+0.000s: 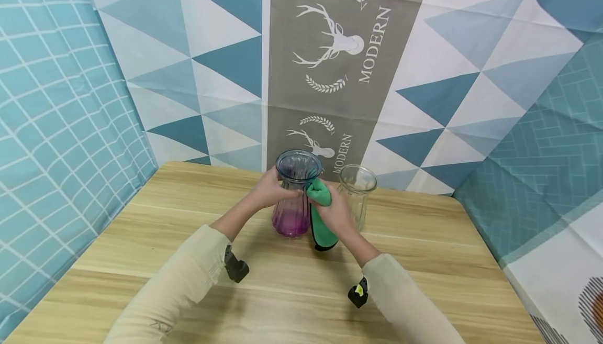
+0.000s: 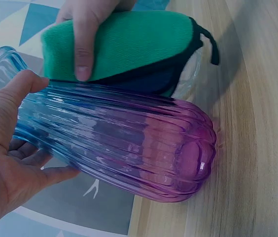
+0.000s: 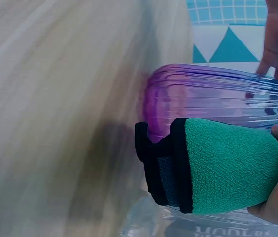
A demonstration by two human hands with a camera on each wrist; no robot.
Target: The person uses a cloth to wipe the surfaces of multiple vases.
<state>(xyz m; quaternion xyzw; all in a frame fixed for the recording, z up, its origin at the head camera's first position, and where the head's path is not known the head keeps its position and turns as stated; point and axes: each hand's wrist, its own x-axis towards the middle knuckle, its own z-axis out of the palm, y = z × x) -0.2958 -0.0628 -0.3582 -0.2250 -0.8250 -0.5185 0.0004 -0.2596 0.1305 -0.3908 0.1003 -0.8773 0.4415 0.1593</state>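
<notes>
A ribbed glass vase [image 1: 290, 222], blue at its flared rim and purple at its base, stands close over the tabletop. My left hand [image 1: 272, 191] grips it round the neck from the left; in the left wrist view the thumb and fingers of that hand [image 2: 3, 143] curl about the blue part. My right hand [image 1: 336, 210] holds a folded green cloth [image 1: 324, 231] with black edging and a small loop. The cloth [image 3: 232, 168] lies along the vase's right side in the right wrist view. My right thumb [image 2: 84, 54] presses on the cloth in the left wrist view.
A clear glass vase [image 1: 360, 197] stands on the wooden table [image 1: 282, 291] just right of my right hand, partly hidden behind it. Patterned sheets hang close behind the table's back edge and at both sides, including a grey deer-print panel [image 1: 306, 82].
</notes>
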